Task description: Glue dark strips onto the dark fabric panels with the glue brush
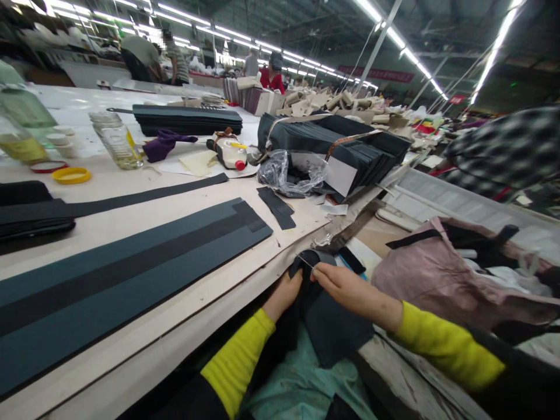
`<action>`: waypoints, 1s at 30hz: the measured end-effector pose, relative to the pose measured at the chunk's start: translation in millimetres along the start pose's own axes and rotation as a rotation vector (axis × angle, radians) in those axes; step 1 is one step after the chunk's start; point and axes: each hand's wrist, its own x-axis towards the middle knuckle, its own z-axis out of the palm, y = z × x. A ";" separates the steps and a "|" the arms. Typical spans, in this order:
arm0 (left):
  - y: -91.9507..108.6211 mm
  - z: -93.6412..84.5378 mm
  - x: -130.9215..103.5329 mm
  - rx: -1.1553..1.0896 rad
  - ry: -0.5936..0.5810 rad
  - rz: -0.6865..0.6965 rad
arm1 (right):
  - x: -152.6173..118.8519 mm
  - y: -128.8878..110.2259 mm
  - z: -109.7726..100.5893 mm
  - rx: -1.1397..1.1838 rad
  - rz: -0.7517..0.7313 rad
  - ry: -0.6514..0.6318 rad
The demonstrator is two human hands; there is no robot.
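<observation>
At the table's front edge, above my lap, my left hand [286, 293] is closed on the edge of a rolled or folded dark fabric piece [310, 258]. My right hand [343, 286] is beside it, fingers pinched on a thin, light-coloured line [305, 261] that runs across the dark roll. Whether this is a cord or a thin tool, I cannot tell. Below both hands a dark panel [335, 326] hangs over green cloth [306, 379]. On the table to the left lies a long dark blue-grey panel [210, 256] with a black strip along its middle.
Loose black strips [276, 207] and a clear plastic bag [291, 175] lie before a strapped stack of dark panels [297, 137]. Jars [114, 140] and a yellow lid ring [71, 175] stand at left. At right is a pinkish cloth bag [420, 280]; a person's checked sleeve [511, 149] is beyond.
</observation>
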 end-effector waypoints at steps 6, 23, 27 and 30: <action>1.7 -4.7 0.1 0.107 -0.093 0.078 | 6.1 3.0 49.1 0.151 -0.022 0.294; -2.2 0.0 4.3 0.183 -0.041 0.094 | 26.1 -18.2 -60.2 -0.121 -0.044 -0.294; 2.0 -0.2 4.7 0.186 -0.053 0.096 | 31.1 -26.4 -73.3 -0.171 0.016 -0.403; 5.2 -0.9 4.9 0.198 -0.069 0.093 | 35.4 -28.6 -80.4 -0.183 0.029 -0.456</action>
